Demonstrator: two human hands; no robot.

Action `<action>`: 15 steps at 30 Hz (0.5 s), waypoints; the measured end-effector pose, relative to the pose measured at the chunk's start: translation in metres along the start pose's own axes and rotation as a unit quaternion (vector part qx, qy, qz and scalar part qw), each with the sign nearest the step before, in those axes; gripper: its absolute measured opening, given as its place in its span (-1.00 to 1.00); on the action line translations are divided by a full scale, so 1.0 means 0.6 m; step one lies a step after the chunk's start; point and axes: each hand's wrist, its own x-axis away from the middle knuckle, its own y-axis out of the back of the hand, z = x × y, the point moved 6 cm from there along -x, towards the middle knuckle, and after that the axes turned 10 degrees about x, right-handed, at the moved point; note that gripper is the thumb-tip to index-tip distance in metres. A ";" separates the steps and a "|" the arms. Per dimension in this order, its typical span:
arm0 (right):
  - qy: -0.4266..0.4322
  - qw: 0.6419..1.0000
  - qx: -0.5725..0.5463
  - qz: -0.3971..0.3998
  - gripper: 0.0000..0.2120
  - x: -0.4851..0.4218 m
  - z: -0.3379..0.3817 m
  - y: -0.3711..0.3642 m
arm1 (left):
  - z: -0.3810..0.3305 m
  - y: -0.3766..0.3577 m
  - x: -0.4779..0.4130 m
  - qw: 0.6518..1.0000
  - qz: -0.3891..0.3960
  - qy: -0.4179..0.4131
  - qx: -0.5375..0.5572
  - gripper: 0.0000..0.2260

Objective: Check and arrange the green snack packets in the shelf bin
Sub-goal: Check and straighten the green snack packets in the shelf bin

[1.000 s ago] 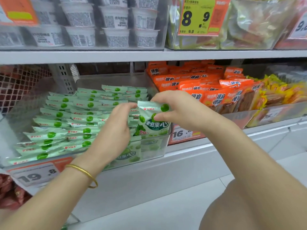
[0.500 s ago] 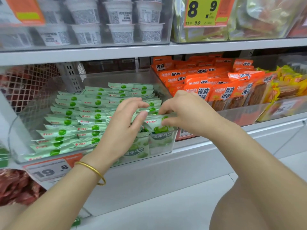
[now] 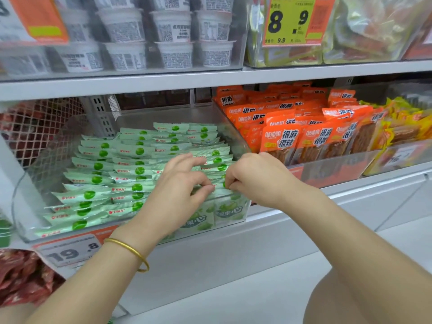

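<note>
Currently both hands work at the front right corner of the shelf bin (image 3: 21, 206). Left hand (image 3: 177, 190): thumb and forefinger are closed in a pinch on the top seam of the front packet (image 3: 218, 186), and the other fingers are raised and loosely spread. Right hand (image 3: 259, 181): fingers are curled tight and pinch the same seam from its other end. The green snack packets (image 3: 98, 178) fill the bin in overlapping rows that lean back. The front packet stands against the clear front wall.

Fault risks, as I judge them:
- Pressing the seam down hard may buckle the packet.
- A sideways pull may drag neighbouring packets out of row.
- A lift above the rim may tip the packet over the front wall.

Clearance: the bin's right wall stands just beside the right hand, with orange packets (image 3: 280, 139) beyond it. The upper shelf (image 3: 210, 83) is well above both hands. I see open room only toward me, in front of the bin.
</note>
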 end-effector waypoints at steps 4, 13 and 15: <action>-0.072 0.990 -0.024 -0.122 -0.76 0.001 -0.020 0.038 | 0.003 0.030 -0.007 0.995 -0.077 0.016 0.057 -0.88; 0.002 0.997 0.059 -0.039 -0.85 -0.036 0.026 0.016 | 0.025 0.016 -0.020 0.999 -0.021 0.042 -0.003 -0.75; -0.003 0.998 0.061 -0.022 -0.87 -0.042 0.026 0.011 | 0.029 0.012 -0.022 0.998 -0.015 0.052 -0.015 -0.71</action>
